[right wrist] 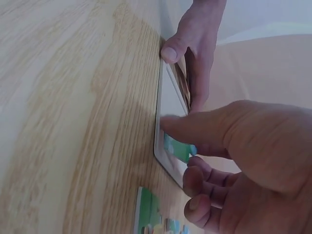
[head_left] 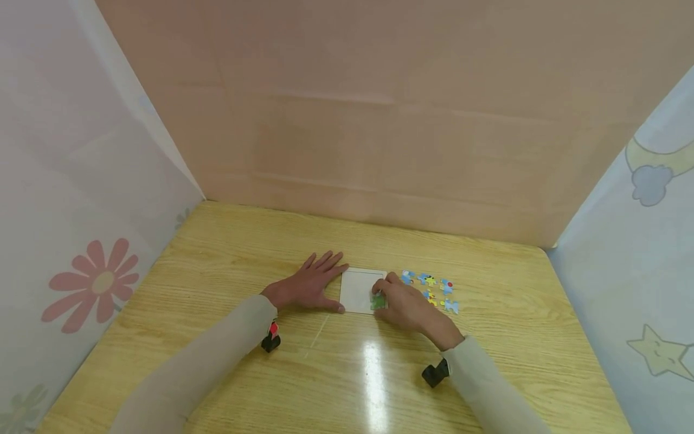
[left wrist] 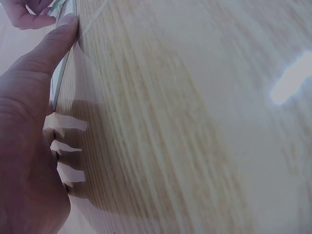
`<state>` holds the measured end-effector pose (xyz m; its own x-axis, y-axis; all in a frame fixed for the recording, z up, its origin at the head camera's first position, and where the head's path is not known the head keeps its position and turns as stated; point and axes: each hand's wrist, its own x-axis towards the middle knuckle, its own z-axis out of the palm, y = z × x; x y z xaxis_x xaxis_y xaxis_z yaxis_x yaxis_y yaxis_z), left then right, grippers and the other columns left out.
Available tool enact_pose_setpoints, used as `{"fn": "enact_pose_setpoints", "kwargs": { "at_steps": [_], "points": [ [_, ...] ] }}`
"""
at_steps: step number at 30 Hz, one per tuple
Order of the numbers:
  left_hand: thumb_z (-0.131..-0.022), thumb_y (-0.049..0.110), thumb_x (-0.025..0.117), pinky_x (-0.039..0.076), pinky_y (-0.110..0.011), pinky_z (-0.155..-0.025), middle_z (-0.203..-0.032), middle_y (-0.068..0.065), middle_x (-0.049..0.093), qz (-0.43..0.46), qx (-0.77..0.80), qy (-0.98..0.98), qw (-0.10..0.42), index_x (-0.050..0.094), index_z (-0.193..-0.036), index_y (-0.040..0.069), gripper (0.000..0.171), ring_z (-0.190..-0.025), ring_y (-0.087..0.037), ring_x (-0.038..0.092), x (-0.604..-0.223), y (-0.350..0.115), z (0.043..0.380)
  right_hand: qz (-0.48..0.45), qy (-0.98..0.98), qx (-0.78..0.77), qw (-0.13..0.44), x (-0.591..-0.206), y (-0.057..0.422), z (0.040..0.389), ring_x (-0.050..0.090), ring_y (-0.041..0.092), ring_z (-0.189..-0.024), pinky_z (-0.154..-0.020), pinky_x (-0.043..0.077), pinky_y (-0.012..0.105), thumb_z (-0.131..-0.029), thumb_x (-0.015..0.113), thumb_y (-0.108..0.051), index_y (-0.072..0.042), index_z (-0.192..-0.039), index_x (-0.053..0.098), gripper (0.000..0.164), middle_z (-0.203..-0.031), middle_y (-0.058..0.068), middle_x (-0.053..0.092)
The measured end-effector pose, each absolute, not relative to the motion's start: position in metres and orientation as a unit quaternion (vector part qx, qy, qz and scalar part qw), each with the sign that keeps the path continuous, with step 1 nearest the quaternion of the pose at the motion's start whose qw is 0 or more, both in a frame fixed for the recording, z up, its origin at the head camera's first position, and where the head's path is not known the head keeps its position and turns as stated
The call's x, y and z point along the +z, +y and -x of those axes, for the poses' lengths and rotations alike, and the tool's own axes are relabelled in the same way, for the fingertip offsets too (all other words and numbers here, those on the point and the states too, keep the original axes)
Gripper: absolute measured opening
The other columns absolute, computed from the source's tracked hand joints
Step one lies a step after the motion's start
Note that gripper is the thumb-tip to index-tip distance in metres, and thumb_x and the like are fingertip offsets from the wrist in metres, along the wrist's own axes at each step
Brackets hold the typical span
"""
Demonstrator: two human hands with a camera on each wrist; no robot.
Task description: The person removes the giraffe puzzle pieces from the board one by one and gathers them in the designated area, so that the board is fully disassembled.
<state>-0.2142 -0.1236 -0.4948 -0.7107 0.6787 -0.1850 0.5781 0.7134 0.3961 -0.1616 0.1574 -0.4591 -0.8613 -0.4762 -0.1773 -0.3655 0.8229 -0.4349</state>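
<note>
A flat white puzzle tray [head_left: 355,293] with a raised rim lies on the table. My left hand [head_left: 310,285] rests beside it, fingers spread, with the thumb and index fingertip at its left edge. My right hand [head_left: 408,305] is over the tray's right side and pinches a green puzzle piece [right wrist: 176,147] between thumb and index finger, down at the near right corner. Its other fingers are loosely curled, as the right wrist view shows. In the left wrist view, the left thumb [left wrist: 51,46] lies along the tray's edge.
Several loose puzzle pieces [head_left: 430,280], blue, yellow and red, lie to the right of the tray, just past the right hand. A green piece [right wrist: 148,209] shows near the tray in the right wrist view. Behind the wooden table [head_left: 260,241] stands a tan backdrop [head_left: 347,138].
</note>
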Motion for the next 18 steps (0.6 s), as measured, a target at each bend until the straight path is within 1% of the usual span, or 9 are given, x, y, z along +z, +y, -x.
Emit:
{"fn": "enact_pose_setpoints", "kwargs": {
  "at_steps": [4, 7, 9, 14, 16, 18],
  "points": [
    [-0.093, 0.07, 0.068, 0.0, -0.065, -0.135, -0.183, -0.009, 0.002, -0.345, 0.155, 0.912, 0.159, 0.021, -0.173, 0.018, 0.106, -0.17, -0.035, 0.0, -0.496, -0.124, 0.215, 0.223, 0.939, -0.23, 0.128, -0.461, 0.161, 0.162, 0.065, 0.014, -0.095, -0.079, 0.056, 0.033, -0.103, 0.067, -0.009, -0.009, -0.119, 0.072, 0.017, -0.117, 0.005, 0.065],
    [-0.093, 0.07, 0.068, 0.0, -0.065, -0.135, -0.183, -0.01, 0.003, -0.347, 0.155, 0.911, 0.158, 0.021, -0.173, 0.018, 0.106, -0.17, -0.036, 0.0, -0.496, -0.124, 0.215, 0.226, 0.933, -0.256, 0.116, -0.461, 0.164, 0.161, 0.068, 0.017, -0.1, -0.083, 0.058, 0.036, -0.105, 0.061, -0.005, -0.009, -0.116, 0.073, 0.017, -0.118, 0.005, 0.071],
    [-0.094, 0.07, 0.068, 0.0, -0.065, -0.135, -0.183, -0.01, 0.003, -0.347, 0.156, 0.911, 0.158, 0.021, -0.173, 0.018, 0.106, -0.17, -0.036, 0.0, -0.495, -0.124, 0.215, 0.227, 0.93, -0.267, 0.108, -0.46, 0.167, 0.16, 0.068, 0.015, -0.098, -0.082, 0.057, 0.034, -0.106, 0.06, -0.006, -0.01, -0.115, 0.073, 0.017, -0.12, 0.005, 0.073],
    [-0.094, 0.069, 0.068, 0.0, -0.066, -0.135, -0.183, -0.011, 0.003, -0.346, 0.162, 0.911, 0.157, 0.022, -0.172, 0.016, 0.106, -0.17, -0.036, 0.0, -0.494, -0.123, 0.212, 0.226, 0.927, -0.285, 0.094, -0.457, 0.178, 0.155, 0.06, 0.012, -0.084, -0.072, 0.051, 0.026, -0.106, 0.061, -0.008, -0.009, -0.116, 0.073, 0.015, -0.118, 0.005, 0.073],
    [-0.094, 0.069, 0.069, 0.0, -0.066, -0.135, -0.183, -0.011, 0.004, -0.346, 0.165, 0.91, 0.157, 0.022, -0.172, 0.016, 0.106, -0.17, -0.037, 0.001, -0.493, -0.123, 0.211, 0.232, 0.925, -0.289, 0.088, -0.456, 0.184, 0.153, 0.06, 0.012, -0.085, -0.072, 0.051, 0.026, -0.106, 0.061, -0.007, -0.008, -0.116, 0.072, 0.015, -0.117, 0.006, 0.074],
    [-0.094, 0.068, 0.07, 0.0, -0.066, -0.135, -0.183, -0.011, 0.004, -0.346, 0.168, 0.91, 0.157, 0.022, -0.172, 0.015, 0.106, -0.17, -0.037, 0.001, -0.492, -0.123, 0.211, 0.231, 0.925, -0.289, 0.083, -0.457, 0.191, 0.151, 0.062, 0.012, -0.088, -0.075, 0.052, 0.028, -0.107, 0.06, -0.006, -0.007, -0.117, 0.072, 0.016, -0.117, 0.007, 0.073]
  ]
}}
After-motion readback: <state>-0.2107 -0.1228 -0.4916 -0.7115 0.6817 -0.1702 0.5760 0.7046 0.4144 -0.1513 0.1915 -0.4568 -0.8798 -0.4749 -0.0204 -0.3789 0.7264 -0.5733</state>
